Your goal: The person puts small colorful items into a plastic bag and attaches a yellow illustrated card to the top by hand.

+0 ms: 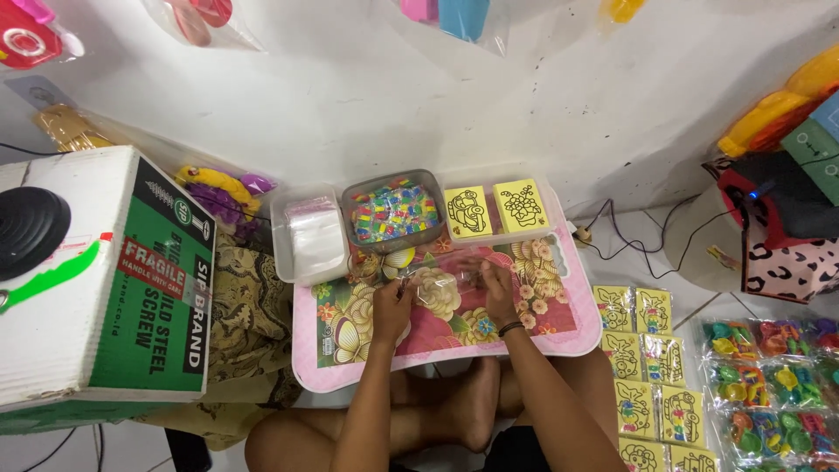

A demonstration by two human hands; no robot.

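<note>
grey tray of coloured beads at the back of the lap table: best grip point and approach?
Take the grey tray by its front long rim, coming from the person's side. It sits flat and open-topped, hemmed by a clear tub on its left and a clear box of yellow cards on its right, so the side walls probably leave little finger room.

A home floor corner used for packing small toys and craft kits by hand.

A person sits cross-legged on pale tiles against a white wall, a floral lap table [559, 336] at frame centre. Rows of bagged yellow picture cards [647, 367] and bagged coloured toys [769, 376] fill the lower right, a cardboard box [105, 280] stands at left, and packaged toys [26, 35] hang along the top edge.
</note>
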